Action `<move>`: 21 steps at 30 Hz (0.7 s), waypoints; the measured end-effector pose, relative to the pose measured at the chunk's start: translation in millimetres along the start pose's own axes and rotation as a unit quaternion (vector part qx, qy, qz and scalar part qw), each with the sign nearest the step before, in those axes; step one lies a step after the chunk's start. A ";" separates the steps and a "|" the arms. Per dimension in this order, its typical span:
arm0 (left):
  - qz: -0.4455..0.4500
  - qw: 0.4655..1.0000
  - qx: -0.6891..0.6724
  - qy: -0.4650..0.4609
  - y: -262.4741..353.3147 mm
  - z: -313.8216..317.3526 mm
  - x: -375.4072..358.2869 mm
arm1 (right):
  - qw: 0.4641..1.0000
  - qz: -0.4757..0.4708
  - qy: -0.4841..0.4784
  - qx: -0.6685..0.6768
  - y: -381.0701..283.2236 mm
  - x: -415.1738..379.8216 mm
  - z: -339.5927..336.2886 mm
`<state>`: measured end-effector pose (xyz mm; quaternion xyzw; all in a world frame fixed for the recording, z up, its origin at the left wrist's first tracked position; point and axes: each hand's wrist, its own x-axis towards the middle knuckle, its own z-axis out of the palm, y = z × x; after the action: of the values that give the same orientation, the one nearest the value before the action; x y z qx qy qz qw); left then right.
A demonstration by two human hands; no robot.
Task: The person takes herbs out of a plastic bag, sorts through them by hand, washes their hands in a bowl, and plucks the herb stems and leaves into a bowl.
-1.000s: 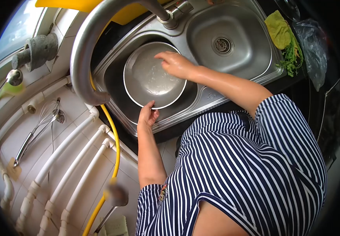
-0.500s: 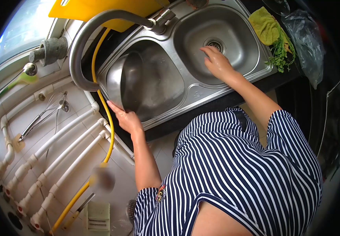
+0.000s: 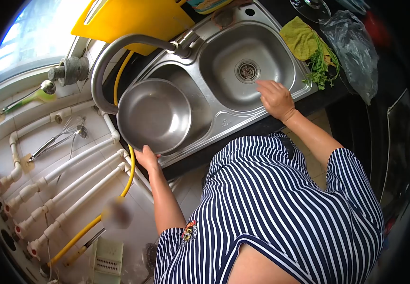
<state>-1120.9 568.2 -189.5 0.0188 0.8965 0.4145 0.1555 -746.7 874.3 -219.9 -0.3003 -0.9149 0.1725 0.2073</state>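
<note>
A round steel bowl is tilted over the left basin of the double sink, its inside facing up. My left hand grips its near rim, with the fingers partly hidden under the bowl. Over the near right part of the right basin hangs my right hand, its fingers loosely bent, with nothing seen in it. A drain strainer lies at the bottom of that basin. The curved faucet spout reaches to the bowl's upper left edge.
A yellow board stands behind the faucet. To the right of the sink lie a yellow-green cloth, green herbs and a plastic bag. A yellow hose and white pipes run along the left wall.
The bowl has come up from the left basin and turned so its inside shows, with my left hand on its rim. My right hand has moved toward the near side of the right basin.
</note>
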 end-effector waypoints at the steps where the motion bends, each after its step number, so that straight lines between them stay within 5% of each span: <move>1: -0.066 0.997 -0.006 -0.031 -17.7 2.2 11.4 | 1.000 -0.012 0.010 0.017 2.5 -2.9 2.9; 6: -0.287 0.954 -0.039 -0.073 -59.5 40.0 36.4 | 0.997 -0.043 0.065 0.023 5.3 -7.5 4.8; 9: -0.320 0.932 -0.047 -0.161 -103.0 54.9 67.8 | 0.997 -0.023 0.074 0.017 -1.4 -7.5 -0.9; 21: -0.389 0.896 0.047 -0.207 -127.5 87.6 95.0 | 0.998 0.001 0.050 -0.022 2.1 -10.3 4.5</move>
<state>-1173.3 564.6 -363.3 -0.2392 0.7982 0.2647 0.4853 -740.3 868.7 -227.5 -0.3145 -0.9065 0.1368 0.2462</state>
